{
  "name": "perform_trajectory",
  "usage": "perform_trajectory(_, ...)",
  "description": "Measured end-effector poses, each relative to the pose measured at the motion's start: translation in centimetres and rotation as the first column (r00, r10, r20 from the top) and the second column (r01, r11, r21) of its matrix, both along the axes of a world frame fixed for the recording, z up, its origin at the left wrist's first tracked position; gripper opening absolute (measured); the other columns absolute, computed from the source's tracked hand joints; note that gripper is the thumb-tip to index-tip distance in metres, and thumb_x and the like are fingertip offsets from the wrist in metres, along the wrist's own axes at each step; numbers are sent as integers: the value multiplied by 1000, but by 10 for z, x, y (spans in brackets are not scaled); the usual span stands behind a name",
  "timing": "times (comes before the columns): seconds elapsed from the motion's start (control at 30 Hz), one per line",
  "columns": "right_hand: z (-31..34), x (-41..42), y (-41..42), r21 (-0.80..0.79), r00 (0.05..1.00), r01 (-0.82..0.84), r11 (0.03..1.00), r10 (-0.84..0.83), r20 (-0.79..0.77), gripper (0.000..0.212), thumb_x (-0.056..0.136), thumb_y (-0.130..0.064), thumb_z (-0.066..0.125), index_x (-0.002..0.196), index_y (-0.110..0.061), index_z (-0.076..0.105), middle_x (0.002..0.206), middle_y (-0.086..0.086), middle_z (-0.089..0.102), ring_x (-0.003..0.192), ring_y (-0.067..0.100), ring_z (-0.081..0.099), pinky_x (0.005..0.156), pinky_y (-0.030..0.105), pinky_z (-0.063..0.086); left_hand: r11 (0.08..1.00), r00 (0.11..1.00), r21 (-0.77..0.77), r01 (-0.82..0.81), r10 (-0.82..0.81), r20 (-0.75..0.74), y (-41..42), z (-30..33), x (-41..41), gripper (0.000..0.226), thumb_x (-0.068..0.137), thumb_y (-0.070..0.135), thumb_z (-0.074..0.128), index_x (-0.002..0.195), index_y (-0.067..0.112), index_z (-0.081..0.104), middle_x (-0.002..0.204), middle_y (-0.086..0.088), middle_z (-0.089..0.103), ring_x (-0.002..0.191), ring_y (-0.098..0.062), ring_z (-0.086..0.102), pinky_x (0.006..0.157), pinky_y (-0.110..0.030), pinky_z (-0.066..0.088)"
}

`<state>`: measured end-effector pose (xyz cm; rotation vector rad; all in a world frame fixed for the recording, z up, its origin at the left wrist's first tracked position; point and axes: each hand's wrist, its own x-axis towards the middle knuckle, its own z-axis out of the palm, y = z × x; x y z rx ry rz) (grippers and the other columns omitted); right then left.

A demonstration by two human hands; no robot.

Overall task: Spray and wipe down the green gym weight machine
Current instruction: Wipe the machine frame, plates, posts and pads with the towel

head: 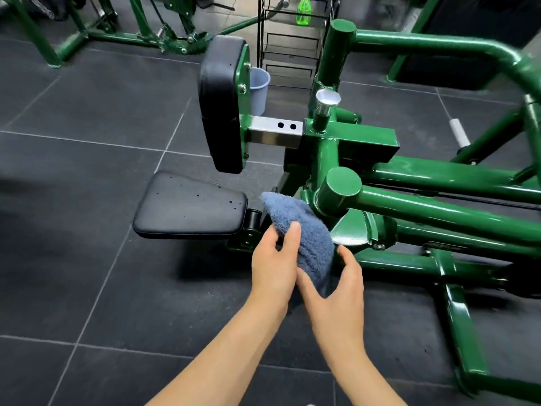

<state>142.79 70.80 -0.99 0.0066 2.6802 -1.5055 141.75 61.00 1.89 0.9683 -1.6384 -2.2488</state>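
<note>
The shiny green machine (409, 200) stands by a fluffy blue cloth (304, 238) that the left hand (275, 259) holds in bent fingers, while the right hand (336, 288) cups it too.

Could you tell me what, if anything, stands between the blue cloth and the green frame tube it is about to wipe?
Nothing visible does. The blue cloth, held by the left hand and right hand, sits directly beside the green frame tube.
</note>
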Motion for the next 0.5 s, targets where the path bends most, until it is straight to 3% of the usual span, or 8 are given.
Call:
perform_trajectory(0.03,4,1,0,-39,999,14,999,-13,44,76,72,-50,74,136,-23,43,129,-13,49,121,5,46,102,29,41,1000,1000,-5,-11,11,-21,1,8,-2,12,97,29,55,97,26,66,92,6,73,86,-2,68,76,-22,54)
perform_trajectory(0.1,13,-2,-3,-116,998,61,991,-58,28,49,79,-43,72,121,-28,54,115,-13,59,105,6,56,89,26,47,997,998,-75,-9,5,-57,2,21,-6,13,98,31,52,105,28,63,96,11,70,85,8,63,74,-14,48)
perform_trajectory(0.17,25,-12,-5,-158,974,154,975,-177,-144,17,88,-23,68,101,-29,59,96,-9,64,86,8,59,76,18,47,965,996,-263,16,-37,-76,3,26,-12,27,97,31,52,124,29,53,117,13,62,105,9,56,89,-13,43)
perform_trajectory(0.27,35,-36,-8,-215,920,236,948,-289,-265,16,88,-5,64,91,-20,60,84,-10,62,75,-1,57,68,8,42,901,995,-429,61,-87,-42,3,23,-28,53,96,28,51,145,24,33,146,3,41,134,-10,38,113,-31,32)
perform_trajectory(0.33,28,-50,-13,-214,916,274,938,-322,-238,14,88,-2,63,90,-16,60,82,-13,60,73,-5,55,68,6,40,872,986,-462,160,-159,41,4,19,-40,48,99,27,47,145,19,36,148,2,37,134,-13,37,110,-22,27)
perform_trajectory(0.4,18,-61,-20,-205,906,328,922,-368,-210,15,88,-2,62,91,-16,58,81,-10,58,71,0,54,67,10,38,835,972,-498,234,-213,99,3,14,-46,45,101,25,43,144,15,37,146,10,32,129,-5,35,93,-8,22)
perform_trajectory(0.5,4,-65,-27,-181,890,364,914,-398,-223,17,88,-2,60,92,-18,54,85,-2,58,73,15,53,70,21,38,847,978,-490,204,-201,59,-1,5,-53,34,100,21,44,132,13,49,135,2,45,119,-11,44,93,-18,30)
